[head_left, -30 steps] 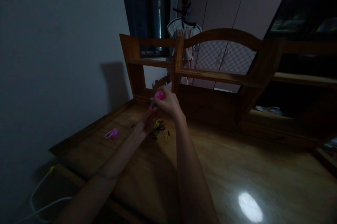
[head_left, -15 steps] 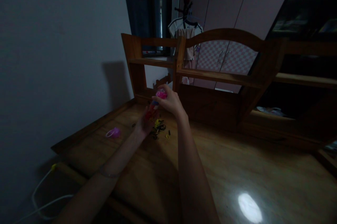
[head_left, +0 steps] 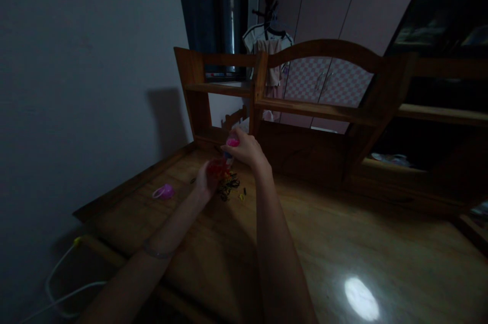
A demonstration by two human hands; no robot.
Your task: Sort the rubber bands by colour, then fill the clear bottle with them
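My right hand (head_left: 247, 152) is raised over the far part of the wooden desk (head_left: 328, 243), its fingers wrapped round a small pink container (head_left: 232, 142) that tilts down to the left. Just below it my left hand (head_left: 208, 177) is cupped palm up with a clump of small red bands (head_left: 218, 167) lying in it. Under both hands a loose pile of tiny black and yellow bands (head_left: 229, 185) lies on the desk. A pink lid-like cup (head_left: 163, 192) sits apart to the left.
A wooden shelf unit (head_left: 305, 105) stands along the back of the desk. A grey wall closes the left side. A white cable (head_left: 61, 283) hangs off the near left corner. Clothes hang on a rack (head_left: 269, 44) behind the shelf.
My left hand turned palm up under the pink container, and a clump of red bands now shows in it. My right hand dipped slightly, tilting the container lower.
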